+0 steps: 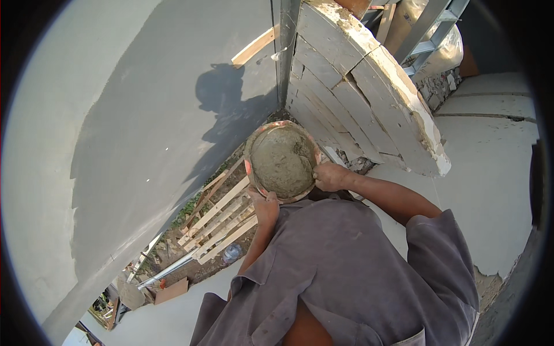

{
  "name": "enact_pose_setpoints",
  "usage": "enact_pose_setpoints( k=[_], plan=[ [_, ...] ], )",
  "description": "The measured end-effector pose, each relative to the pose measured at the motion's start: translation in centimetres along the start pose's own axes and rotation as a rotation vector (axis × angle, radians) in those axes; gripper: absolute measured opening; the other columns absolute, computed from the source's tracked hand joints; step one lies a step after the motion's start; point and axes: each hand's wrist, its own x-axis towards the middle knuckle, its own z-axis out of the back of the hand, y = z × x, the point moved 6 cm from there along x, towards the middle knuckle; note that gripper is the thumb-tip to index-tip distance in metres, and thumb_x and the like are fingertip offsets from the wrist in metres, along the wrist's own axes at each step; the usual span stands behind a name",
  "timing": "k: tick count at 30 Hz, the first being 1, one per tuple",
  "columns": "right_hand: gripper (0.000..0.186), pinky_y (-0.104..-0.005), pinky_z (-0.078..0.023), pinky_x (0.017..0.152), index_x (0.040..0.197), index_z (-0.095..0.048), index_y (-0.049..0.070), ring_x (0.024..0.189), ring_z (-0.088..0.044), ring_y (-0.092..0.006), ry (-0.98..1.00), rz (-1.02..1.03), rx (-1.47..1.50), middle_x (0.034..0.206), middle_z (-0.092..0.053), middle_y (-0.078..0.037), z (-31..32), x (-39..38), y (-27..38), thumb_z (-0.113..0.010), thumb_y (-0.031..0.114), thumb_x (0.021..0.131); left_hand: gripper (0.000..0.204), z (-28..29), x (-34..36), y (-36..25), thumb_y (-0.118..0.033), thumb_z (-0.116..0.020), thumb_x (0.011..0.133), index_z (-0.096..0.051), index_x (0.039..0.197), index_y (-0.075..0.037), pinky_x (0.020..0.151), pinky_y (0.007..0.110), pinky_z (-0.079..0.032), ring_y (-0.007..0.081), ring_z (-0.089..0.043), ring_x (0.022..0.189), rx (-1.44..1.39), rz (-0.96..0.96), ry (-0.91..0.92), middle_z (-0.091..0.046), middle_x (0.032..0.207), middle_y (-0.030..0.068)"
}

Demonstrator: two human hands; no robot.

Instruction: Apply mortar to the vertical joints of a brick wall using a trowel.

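Note:
In front of my chest I hold a round bucket [249, 164] full of wet grey mortar [283, 161]. Its rim is smeared and shows reddish patches. My left hand [265, 206] is closed on the near left side of the rim. My right hand [331, 176] grips the rim on the right, with the thumb at its edge. The fingers of both hands are partly hidden by the bucket. The mortar's surface is uneven, with a hollow toward the right.
A smooth grey wall [144, 121] rises on the left, with a wooden strip [255, 46] against it. At right stands a broken-edged panel wall [346, 98]. Far below lie a wooden pallet [222, 216] and a clear bottle [232, 253]. A metal ladder [424, 46] leans at the upper right.

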Motion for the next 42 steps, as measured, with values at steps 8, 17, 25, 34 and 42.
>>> enact_pose_setpoints(
  k=[8,17,25,34,42],
  plan=[
    [0.022,-0.0454,-0.049,0.076,0.08,-0.059,0.0,0.088,-0.06,-0.0408,-0.29,0.019,0.301,0.087,-0.061,-0.024,-0.3,-1.0,0.7,-0.06,0.022,0.078,0.049,-0.6,1.2,2.1,-0.001,-0.047,0.074,-0.033,0.121,0.007,0.093,0.035,-0.039,0.0289,-0.05,0.101,-0.143,-0.003,-0.018,-0.05,0.107,0.0193],
    [0.021,-0.0434,-0.048,0.068,0.083,-0.059,-0.002,0.071,-0.06,-0.0382,-0.409,0.03,0.359,0.073,-0.06,-0.023,2.6,-4.0,-0.4,-0.058,0.019,0.079,0.045,-2.6,4.3,0.7,0.0,-0.048,0.075,-0.035,0.119,0.0,0.082,0.029,-0.042,0.0196,-0.05,0.088,-0.234,-0.018,-0.011,-0.048,0.098,0.01],
    [0.022,-0.0296,-0.042,0.042,0.072,-0.055,-0.001,0.046,-0.052,-0.0119,-0.206,-0.272,0.722,0.057,-0.051,-0.004,11.0,-13.4,1.6,-0.06,0.017,0.085,0.058,-3.6,6.2,1.8,-0.003,-0.052,0.076,-0.028,0.129,0.002,0.087,0.036,-0.044,0.0271,-0.055,0.097,-0.193,0.09,0.046,-0.053,0.11,0.018],
    [0.023,-0.0351,-0.045,0.05,0.064,-0.048,-0.005,0.052,-0.056,-0.0177,-0.646,-0.4,0.178,0.057,-0.049,-0.008,38.4,-21.7,5.8,-0.052,0.013,0.077,0.063,-1.1,4.5,-1.9,-0.005,-0.051,0.076,-0.025,0.133,0.004,0.092,0.034,-0.041,0.0302,-0.054,0.101,-0.021,0.226,0.089,-0.051,0.113,0.0207],
    [0.017,-0.0436,-0.054,0.075,0.085,-0.063,-0.005,0.091,-0.064,-0.0354,-0.979,-0.432,-0.744,0.091,-0.062,-0.022,48.7,-8.8,9.8,-0.054,0.009,0.079,0.062,-1.1,4.2,-1.6,-0.007,-0.051,0.076,-0.026,0.131,0.005,0.092,0.036,-0.041,0.0312,-0.054,0.101,-0.008,0.181,0.066,-0.051,0.112,0.0224]
  ],
)
